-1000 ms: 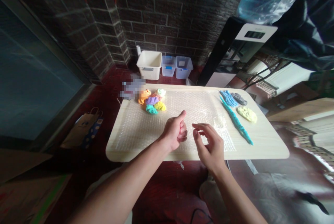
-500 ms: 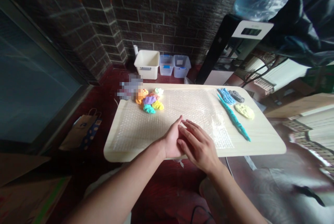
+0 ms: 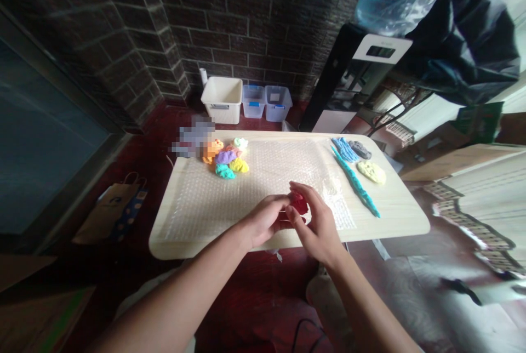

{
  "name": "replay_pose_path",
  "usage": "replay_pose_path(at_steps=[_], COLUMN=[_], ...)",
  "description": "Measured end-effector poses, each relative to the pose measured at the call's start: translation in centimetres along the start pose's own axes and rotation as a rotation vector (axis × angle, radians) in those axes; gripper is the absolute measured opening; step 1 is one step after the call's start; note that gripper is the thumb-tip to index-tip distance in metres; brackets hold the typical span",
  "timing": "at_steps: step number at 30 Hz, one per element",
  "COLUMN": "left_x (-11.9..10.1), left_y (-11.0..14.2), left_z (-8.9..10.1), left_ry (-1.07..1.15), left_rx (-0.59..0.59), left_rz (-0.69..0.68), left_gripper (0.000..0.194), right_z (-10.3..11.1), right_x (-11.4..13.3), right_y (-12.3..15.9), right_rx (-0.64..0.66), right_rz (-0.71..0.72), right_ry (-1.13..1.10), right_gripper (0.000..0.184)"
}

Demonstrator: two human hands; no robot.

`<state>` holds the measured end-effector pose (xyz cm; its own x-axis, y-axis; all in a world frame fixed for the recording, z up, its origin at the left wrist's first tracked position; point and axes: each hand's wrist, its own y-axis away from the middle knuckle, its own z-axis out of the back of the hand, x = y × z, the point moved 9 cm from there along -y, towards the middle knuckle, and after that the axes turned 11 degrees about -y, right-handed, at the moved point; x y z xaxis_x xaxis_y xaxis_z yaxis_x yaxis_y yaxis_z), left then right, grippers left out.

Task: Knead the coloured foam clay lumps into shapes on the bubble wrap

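A small lump of red clay [image 3: 298, 202] is pinched between both my hands above the near edge of a light wooden table [image 3: 394, 218]. My left hand [image 3: 263, 221] grips it from the left with curled fingers. My right hand [image 3: 316, 221] closes on it from the right, its fingers over the top. Under them lies a sheet of bubble wrap [image 3: 255, 183] that covers the middle of the table.
A heap of coloured clay lumps [image 3: 226, 158] sits at the far left of the table. A long teal clay strip [image 3: 355, 188], a blue piece [image 3: 345, 150], a grey piece [image 3: 360, 149] and a yellow patch [image 3: 371, 171] lie at the right. Plastic bins [image 3: 224, 100] stand by the brick wall; a paper bag [image 3: 110, 216] lies on the floor.
My hands were apart, then pressed flat together. Now they have parted a little and the red clay shows between the fingertips. The view has shifted slightly.
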<state>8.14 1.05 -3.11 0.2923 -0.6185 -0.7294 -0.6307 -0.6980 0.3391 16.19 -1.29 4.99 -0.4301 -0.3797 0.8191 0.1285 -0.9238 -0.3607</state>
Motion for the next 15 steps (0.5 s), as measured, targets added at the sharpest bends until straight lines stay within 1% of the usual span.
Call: replay_pose_path(at_steps=[2,4,6,8,10,12,13,15], left_x=[0.3,0.7,1.1,1.7,2.1,1.9,1.6,0.8], left_y=[0.2,0.4,0.6,0.8,1.0,0.9,0.9,0.6], left_z=[-0.4,-1.1,-1.6,-1.5,-1.2,-0.4,0.1,1.3], left_ry=[-0.053,-0.118,-0.206,-0.298,-0.355,-0.345,-0.319,-0.275], left_rx=[0.019,0.052,0.056,0.040,0.022,-0.017,-0.051,-0.140], left_rz=[0.004,0.005,0.011,0.058,0.125,0.165,0.167,0.144], left_gripper=[0.018,0.025,0.031,0.037,0.043,0.050,0.051,0.048], right_z=[0.3,0.2,0.1,0.5,1.4,2.7,3.4,4.5], right_x=[-0.2,-0.5,-0.9,-1.2,-1.6,-2.2,-2.7,-3.5], right_y=[0.0,0.1,0.2,0.4,0.5,0.6,0.7,0.9], right_rx=[-0.036,-0.046,-0.069,-0.114,-0.178,-0.263,-0.312,-0.393], right_rz=[-0.028,-0.062,-0.100,-0.120,-0.129,-0.171,-0.207,-0.279], right_ry=[-0.013,-0.023,-0.012,0.042,0.100,0.086,0.057,-0.013], right_gripper=[0.041,0.037,0.034,0.043,0.055,0.061,0.062,0.066])
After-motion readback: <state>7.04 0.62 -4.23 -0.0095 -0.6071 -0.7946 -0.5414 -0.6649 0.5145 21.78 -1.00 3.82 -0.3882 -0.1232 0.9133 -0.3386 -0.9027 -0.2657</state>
